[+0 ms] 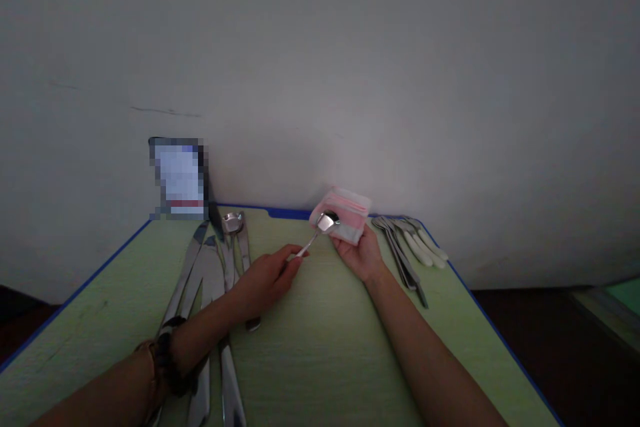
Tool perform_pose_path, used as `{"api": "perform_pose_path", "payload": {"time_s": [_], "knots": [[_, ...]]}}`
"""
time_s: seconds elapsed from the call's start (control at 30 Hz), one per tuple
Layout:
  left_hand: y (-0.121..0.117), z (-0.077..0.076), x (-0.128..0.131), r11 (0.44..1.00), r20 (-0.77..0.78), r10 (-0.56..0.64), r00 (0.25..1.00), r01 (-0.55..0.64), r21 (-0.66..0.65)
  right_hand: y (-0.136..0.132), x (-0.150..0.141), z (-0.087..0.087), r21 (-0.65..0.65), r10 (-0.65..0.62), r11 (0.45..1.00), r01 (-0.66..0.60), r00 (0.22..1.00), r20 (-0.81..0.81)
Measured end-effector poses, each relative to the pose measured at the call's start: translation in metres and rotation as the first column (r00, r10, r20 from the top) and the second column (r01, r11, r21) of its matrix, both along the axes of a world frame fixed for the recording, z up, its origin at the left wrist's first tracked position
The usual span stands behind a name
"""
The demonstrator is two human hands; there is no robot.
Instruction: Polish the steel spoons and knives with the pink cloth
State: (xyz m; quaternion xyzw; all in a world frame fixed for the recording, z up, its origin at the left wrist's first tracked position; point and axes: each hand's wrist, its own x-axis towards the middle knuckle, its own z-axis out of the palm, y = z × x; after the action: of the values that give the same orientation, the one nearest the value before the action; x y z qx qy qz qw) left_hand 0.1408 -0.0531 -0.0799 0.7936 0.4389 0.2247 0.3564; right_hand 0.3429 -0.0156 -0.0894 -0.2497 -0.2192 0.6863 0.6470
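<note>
My left hand (274, 275) is closed on the handle of a metal spoon (327, 221), with the bowl pointing away to the right. A folded pink and white cloth (347, 203) rests in my right hand (364, 253), which grips its lower edge. The spoon's bowl lies in front of the cloth; whether the two touch I cannot tell. Under and beside my left forearm lie several large metal utensils (200, 273), partly hidden by the arm. Among them is a ladle-like piece with a small deep bowl (233, 222).
On the right of the green table (310, 360) lie several metal spoons (400, 257) and some cutlery with white handles (420, 247). A blurred-out upright screen (179, 177) stands at the back left. The wall (320, 80) rises right behind the table's blue edge.
</note>
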Motion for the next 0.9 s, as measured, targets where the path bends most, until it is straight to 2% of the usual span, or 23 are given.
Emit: {"api": "perform_pose_path", "payload": {"time_s": [0.23, 0.47, 0.7, 0.9], "knots": [[0.0, 0.002, 0.0, 0.998, -0.071, 0.001, 0.997, 0.004, 0.06, -0.003, -0.009, 0.003, 0.083, -0.015, 0.997, 0.005, 0.993, 0.121], [0.001, 0.0, 0.0, 0.997, -0.098, -0.006, 0.995, 0.014, 0.075, -0.005, -0.007, 0.008, 0.018, 0.012, 1.0, -0.012, 1.0, 0.018], [0.0, 0.002, 0.001, 0.998, -0.103, -0.001, 0.995, 0.008, 0.063, -0.006, -0.012, 0.005, 0.021, 0.005, 1.0, -0.008, 0.992, 0.129], [0.0, 0.002, 0.001, 0.998, -0.088, 0.002, 0.996, 0.004, 0.068, -0.005, -0.009, 0.007, 0.012, 0.034, 0.999, -0.035, 0.998, 0.05]]}}
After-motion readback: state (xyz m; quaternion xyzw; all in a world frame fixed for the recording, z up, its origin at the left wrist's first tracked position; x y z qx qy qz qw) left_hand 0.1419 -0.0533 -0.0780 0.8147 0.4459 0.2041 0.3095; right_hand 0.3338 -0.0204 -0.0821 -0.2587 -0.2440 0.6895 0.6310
